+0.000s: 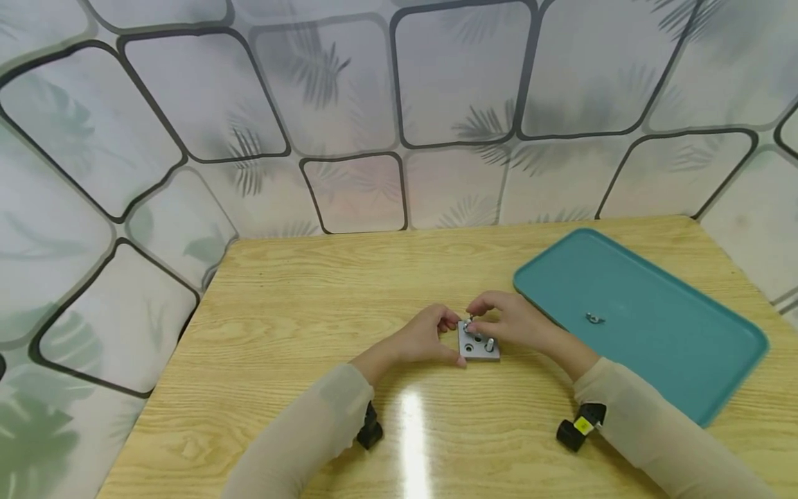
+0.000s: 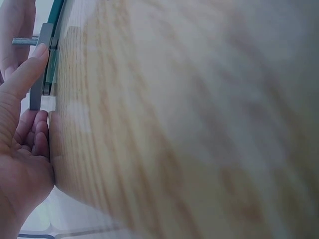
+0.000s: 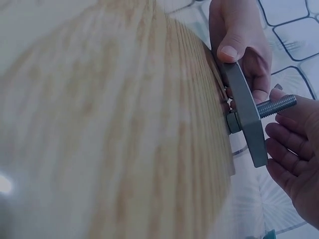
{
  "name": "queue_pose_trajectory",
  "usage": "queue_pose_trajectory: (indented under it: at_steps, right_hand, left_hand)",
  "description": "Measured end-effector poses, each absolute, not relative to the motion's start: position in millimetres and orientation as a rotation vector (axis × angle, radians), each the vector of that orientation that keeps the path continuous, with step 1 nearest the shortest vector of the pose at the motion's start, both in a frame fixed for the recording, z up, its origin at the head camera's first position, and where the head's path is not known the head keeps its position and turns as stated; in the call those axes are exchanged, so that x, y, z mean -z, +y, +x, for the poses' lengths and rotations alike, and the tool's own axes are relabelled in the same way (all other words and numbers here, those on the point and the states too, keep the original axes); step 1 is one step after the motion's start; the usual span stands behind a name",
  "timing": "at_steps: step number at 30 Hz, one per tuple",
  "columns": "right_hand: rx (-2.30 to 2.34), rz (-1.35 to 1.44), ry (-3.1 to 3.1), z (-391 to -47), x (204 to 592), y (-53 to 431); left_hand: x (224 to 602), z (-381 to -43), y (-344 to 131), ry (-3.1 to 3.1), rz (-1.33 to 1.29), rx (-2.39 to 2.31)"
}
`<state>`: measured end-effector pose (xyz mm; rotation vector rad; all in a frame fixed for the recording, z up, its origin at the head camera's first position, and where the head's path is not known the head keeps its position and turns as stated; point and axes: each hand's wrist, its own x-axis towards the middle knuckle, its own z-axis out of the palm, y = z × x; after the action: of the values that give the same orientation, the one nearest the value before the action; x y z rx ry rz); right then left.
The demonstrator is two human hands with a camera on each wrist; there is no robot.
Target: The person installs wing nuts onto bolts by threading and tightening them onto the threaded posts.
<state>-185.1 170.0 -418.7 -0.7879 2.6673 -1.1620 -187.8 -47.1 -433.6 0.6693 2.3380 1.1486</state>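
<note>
A square grey metal plate (image 1: pixel 479 353) with holes lies near the middle of the table, raised on the heads of its bolts. One threaded bolt (image 3: pixel 279 105) stands up through it at the near right corner. My left hand (image 1: pixel 424 337) grips the plate from the left, thumb at the near edge and fingers at the far corner. My right hand (image 1: pixel 514 320) reaches over the far side and pinches a small metal piece, seemingly a wing nut (image 1: pixel 469 324), at the far-left bolt. The fingertips hide most of it.
A teal tray (image 1: pixel 648 367) lies to the right, with a loose wing nut (image 1: pixel 595 319) on it. The wooden table (image 1: pixel 299 305) meets a patterned wall covering (image 1: pixel 461 76) at the back. Wrist cameras sit on both forearms.
</note>
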Motion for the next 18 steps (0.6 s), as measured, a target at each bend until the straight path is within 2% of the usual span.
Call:
queue_pose_trajectory:
  at_steps: [18]
  right_hand:
    - [1.257, -0.991, 2.647, -180, 423, 181]
  left_hand:
    - [434, -187, -47, 2.333, 0.657, -1.152]
